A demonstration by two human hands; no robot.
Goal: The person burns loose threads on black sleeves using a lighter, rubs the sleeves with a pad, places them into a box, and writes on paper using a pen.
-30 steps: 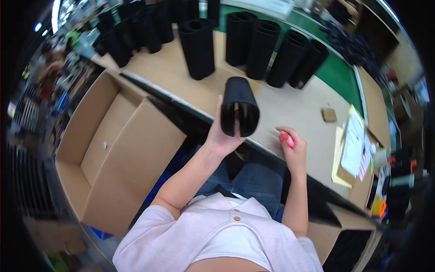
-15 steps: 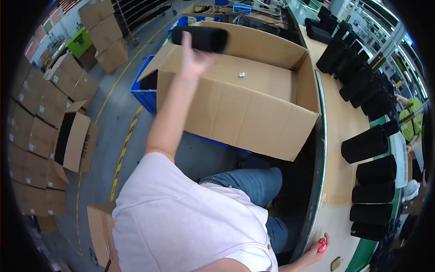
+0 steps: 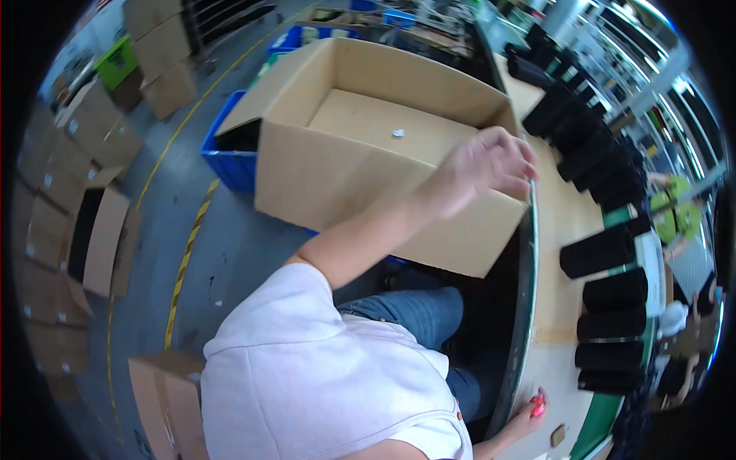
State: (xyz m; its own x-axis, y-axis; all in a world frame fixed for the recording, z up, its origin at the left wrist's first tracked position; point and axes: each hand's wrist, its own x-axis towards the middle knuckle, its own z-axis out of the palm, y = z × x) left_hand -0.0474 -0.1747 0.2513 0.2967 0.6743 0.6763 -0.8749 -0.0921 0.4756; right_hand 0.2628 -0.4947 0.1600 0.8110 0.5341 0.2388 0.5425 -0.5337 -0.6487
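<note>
My left hand (image 3: 491, 165) is raised over the near right corner of a large open cardboard box (image 3: 337, 180). Its fingers are loosely bent and apart, with nothing between them. Only a small white scrap (image 3: 398, 133) shows on the visible floor of the box. Low at the right, my right hand (image 3: 529, 418) rests at the edge of the workbench (image 3: 548, 307), closed around a small red object (image 3: 538, 404) whose kind is partly hidden. Along the bench stands a row of black cylindrical pieces (image 3: 616, 290), the nearest ones beyond my right hand.
A blue crate (image 3: 230, 165) stands beside the box. Stacked cartons (image 3: 57, 253) line the left, and another carton (image 3: 165, 399) sits behind me. A small brownish block (image 3: 557, 435) lies on the bench. Across it is a person in green (image 3: 676, 211).
My left hand has let go of a black cylindrical piece and swung right, toward the bench. Where that piece lies is not visible. My right hand still holds the red object.
</note>
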